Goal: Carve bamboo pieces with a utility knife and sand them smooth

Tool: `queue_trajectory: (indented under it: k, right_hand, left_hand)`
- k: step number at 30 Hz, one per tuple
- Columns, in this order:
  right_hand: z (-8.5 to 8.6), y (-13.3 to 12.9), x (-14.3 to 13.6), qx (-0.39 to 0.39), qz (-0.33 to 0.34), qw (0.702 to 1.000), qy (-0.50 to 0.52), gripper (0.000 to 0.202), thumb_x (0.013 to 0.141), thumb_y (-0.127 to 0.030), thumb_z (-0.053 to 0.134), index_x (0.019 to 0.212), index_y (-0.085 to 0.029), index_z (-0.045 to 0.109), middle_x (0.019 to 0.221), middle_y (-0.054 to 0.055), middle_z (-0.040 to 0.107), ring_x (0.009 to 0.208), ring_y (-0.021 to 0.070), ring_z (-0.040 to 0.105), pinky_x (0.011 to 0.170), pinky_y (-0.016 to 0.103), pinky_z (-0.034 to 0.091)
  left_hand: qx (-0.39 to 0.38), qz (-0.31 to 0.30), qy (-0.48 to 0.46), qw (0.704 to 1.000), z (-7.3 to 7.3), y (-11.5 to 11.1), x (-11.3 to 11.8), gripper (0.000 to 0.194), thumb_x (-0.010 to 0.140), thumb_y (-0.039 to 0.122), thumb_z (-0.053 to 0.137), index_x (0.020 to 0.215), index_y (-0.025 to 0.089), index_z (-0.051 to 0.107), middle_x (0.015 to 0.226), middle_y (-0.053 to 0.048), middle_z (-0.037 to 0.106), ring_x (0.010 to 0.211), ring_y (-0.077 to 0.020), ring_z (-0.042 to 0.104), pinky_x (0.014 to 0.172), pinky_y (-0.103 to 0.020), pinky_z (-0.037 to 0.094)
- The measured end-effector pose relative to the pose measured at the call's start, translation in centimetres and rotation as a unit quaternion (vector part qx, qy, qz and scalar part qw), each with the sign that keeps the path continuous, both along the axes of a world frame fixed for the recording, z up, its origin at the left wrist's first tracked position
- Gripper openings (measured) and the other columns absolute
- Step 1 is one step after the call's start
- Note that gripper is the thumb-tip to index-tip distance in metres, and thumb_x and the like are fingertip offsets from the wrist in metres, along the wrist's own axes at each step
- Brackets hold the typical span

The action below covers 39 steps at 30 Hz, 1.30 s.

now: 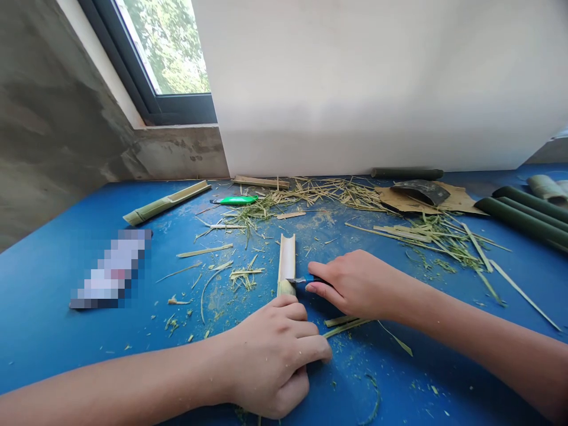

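Note:
A split piece of bamboo lies lengthwise on the blue table, its pale hollow side facing up. My left hand is wrapped over its near end, which is hidden under the fingers. My right hand grips a blue utility knife from the right. The knife's blade touches the bamboo just beyond my left hand, near the greenish joint. Thin bamboo strips lie beside my left hand, under my right wrist.
Shavings are heaped at the back. A green cutter and a bamboo half lie back left, a pixelated object at left. Brown cardboard and dark green bamboo pieces are at right, before a white board.

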State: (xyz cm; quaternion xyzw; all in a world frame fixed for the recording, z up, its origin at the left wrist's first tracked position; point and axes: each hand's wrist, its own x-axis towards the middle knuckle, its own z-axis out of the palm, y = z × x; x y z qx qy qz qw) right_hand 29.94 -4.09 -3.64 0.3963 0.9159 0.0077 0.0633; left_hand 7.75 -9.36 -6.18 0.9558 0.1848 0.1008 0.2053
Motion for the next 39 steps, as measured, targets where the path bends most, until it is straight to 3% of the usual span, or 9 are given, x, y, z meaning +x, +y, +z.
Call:
queue_trajectory:
  k: [11, 25, 31, 35, 39]
  right_hand:
    - [-0.6, -0.5, -0.1, 0.037, 0.009, 0.999, 0.021, 0.041, 0.108, -0.053, 0.031, 0.098, -0.023, 0.056, 0.078, 0.002, 0.073, 0.061, 0.0190, 0.064, 0.054, 0.033, 0.012]
    - [-1.2, -0.4, -0.4, 0.073, 0.017, 0.997, 0.025, 0.047, 0.109, -0.054, 0.024, 0.103, -0.021, 0.058, 0.081, 0.005, 0.072, 0.065, 0.0204, 0.066, 0.054, 0.032, 0.011]
    - [-0.9, 3.4, 0.3, 0.126, -0.114, 0.985, -0.042, 0.049, 0.109, -0.052, 0.026, 0.110, -0.017, 0.060, 0.087, 0.012, 0.075, 0.070, 0.0257, 0.068, 0.054, 0.032, 0.015]
    - [-0.2, 3.4, 0.3, 0.161, -0.096, 0.982, 0.036, 0.052, 0.108, -0.055, 0.023, 0.114, -0.018, 0.060, 0.088, 0.010, 0.074, 0.070, 0.0242, 0.066, 0.055, 0.033, 0.014]
    - [0.5, 2.2, 0.4, 0.109, -0.066, 0.989, 0.076, 0.049, 0.108, -0.055, 0.027, 0.107, -0.020, 0.061, 0.088, 0.006, 0.073, 0.066, 0.0199, 0.062, 0.055, 0.033, 0.013]
  left_hand:
    - [-0.041, 0.014, -0.010, 0.999, 0.5, -0.1, -0.2, 0.024, 0.083, 0.015, 0.055, 0.105, 0.024, 0.062, 0.083, 0.002, 0.063, 0.083, -0.0177, 0.047, 0.096, -0.034, 0.033]
    - [-0.032, 0.012, 0.002, 0.999, 0.9, 0.0, -0.6, 0.026, 0.085, 0.013, 0.056, 0.107, 0.025, 0.061, 0.088, 0.001, 0.066, 0.084, -0.0192, 0.047, 0.094, -0.035, 0.034]
    - [-0.054, 0.006, -0.011, 0.998, 1.0, 0.0, -0.5, 0.027, 0.084, 0.012, 0.054, 0.107, 0.025, 0.060, 0.090, 0.002, 0.067, 0.082, -0.0179, 0.048, 0.093, -0.036, 0.033]
    - [-0.045, 0.006, -0.012, 0.999, 0.7, 0.1, -0.3, 0.025, 0.082, 0.014, 0.054, 0.105, 0.024, 0.060, 0.088, 0.001, 0.066, 0.080, -0.0176, 0.047, 0.092, -0.036, 0.034]
    - [-0.030, 0.007, -0.008, 0.999, 0.3, 0.2, -0.1, 0.027, 0.080, 0.014, 0.055, 0.105, 0.023, 0.059, 0.085, 0.001, 0.064, 0.076, -0.0174, 0.047, 0.089, -0.036, 0.036]
